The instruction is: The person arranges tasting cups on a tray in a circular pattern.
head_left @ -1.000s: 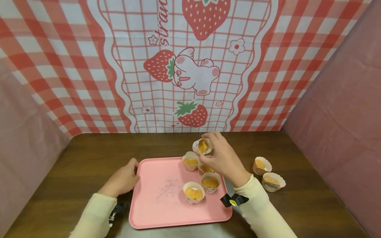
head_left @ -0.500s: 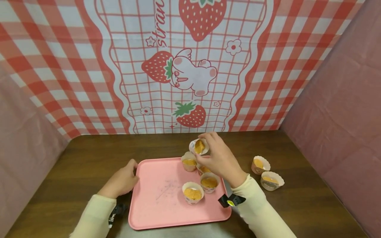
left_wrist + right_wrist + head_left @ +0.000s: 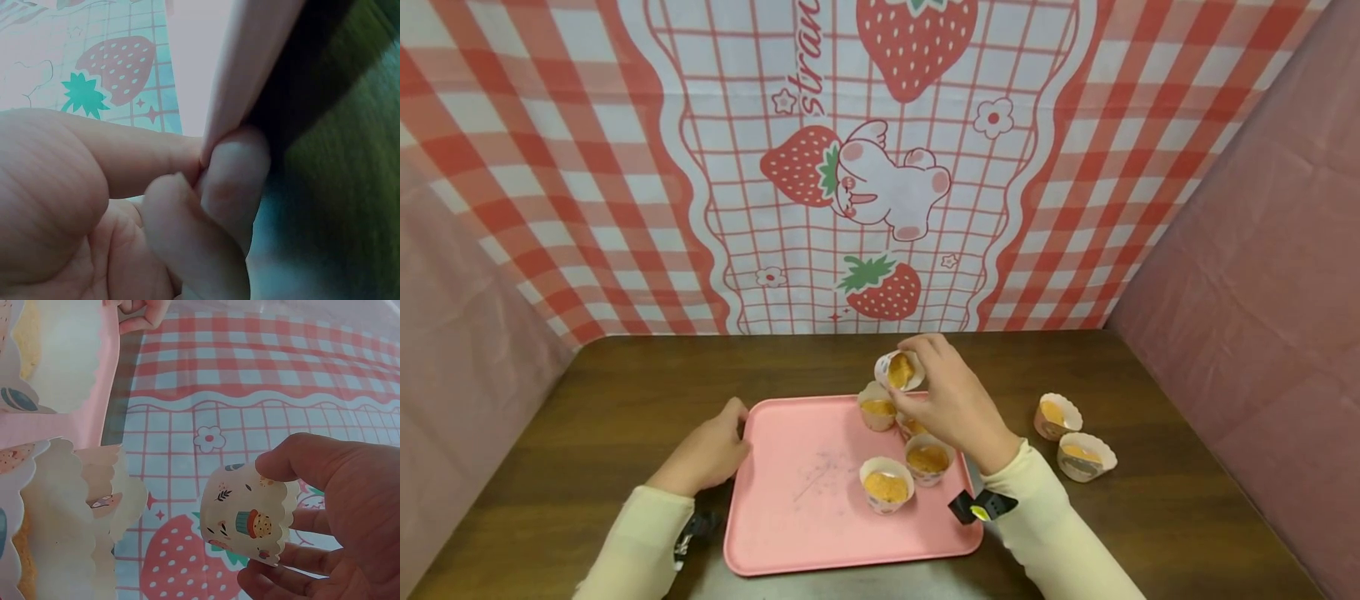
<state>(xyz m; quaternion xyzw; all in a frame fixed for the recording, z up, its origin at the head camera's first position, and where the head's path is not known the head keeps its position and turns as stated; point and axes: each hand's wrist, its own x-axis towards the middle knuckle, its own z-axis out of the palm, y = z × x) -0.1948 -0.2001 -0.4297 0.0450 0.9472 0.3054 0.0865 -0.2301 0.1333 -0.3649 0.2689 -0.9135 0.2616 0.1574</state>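
The pink tray (image 3: pixel 805 508) lies with its long axis running left to right; the left hand (image 3: pixel 709 450), wrist angled inward, pinches its left rim between thumb and curled fingers. Past the four filled cups (image 3: pixel 887 487) on the tray's right half, near its far edge, the held paper cup (image 3: pixel 900 372) tips sideways, scalloped mouth toward the palm, base pointing away. Thumb on its near side, fingers on the far side, the right hand (image 3: pixel 953 402) grasps it, forearm slanting in from the right.

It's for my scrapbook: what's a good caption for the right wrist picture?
Right hand holding a paper cup before a strawberry cloth.
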